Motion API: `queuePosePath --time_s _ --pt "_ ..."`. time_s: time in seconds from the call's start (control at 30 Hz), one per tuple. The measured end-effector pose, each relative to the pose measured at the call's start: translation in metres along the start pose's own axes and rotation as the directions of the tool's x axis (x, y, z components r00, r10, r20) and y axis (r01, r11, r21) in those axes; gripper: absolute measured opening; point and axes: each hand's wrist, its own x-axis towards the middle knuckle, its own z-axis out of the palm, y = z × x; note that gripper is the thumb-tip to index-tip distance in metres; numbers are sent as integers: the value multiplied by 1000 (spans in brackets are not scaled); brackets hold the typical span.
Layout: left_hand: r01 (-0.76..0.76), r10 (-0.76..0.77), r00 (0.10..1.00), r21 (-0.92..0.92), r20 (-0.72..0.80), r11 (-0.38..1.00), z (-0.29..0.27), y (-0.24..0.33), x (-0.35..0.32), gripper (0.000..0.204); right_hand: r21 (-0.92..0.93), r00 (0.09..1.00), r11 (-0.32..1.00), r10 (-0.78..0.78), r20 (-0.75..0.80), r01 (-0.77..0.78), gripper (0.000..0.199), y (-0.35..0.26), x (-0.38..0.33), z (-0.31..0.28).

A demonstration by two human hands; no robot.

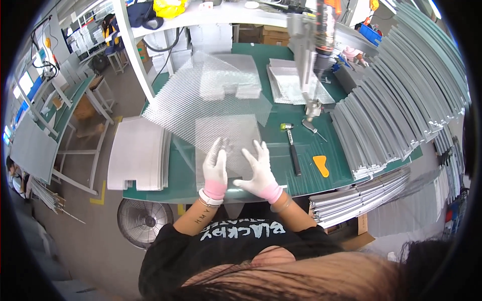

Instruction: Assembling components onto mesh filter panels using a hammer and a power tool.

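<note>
Evidently both hands work flat rather than pinching: the left hand is held open over the near part of a pale mesh panel, its grip loose, while the right hand spreads its fingers wide, thumb out, as if to steady or align the piece. Whether the fingertips press on it cannot be told. The panel lies on the green surface directly before the person, partly overlapping a larger mesh sheet set at a slant. A hammer and a yellow scraper rest to the right, likely for easy reach. Stacked white panels stand at the left edge, apparently kept clear of the hands.
</note>
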Motion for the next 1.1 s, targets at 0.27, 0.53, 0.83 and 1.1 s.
queuePosePath --time_s 0.27,0.53,0.83,1.1 --pt "82 -95 994 197 56 977 -82 14 11 58 16 882 883 467 65 -469 94 25 2 -43" --pt "-178 -85 979 980 186 85 -94 -17 33 86 -79 838 850 526 142 -520 92 65 -7 7" --pt "-180 -170 969 984 177 -4 -114 -37 43 85 -125 886 901 432 169 -415 64 80 -16 25" --pt "-168 -189 968 986 166 7 -101 -32 46 83 -135 909 931 361 210 -339 61 98 -17 26"
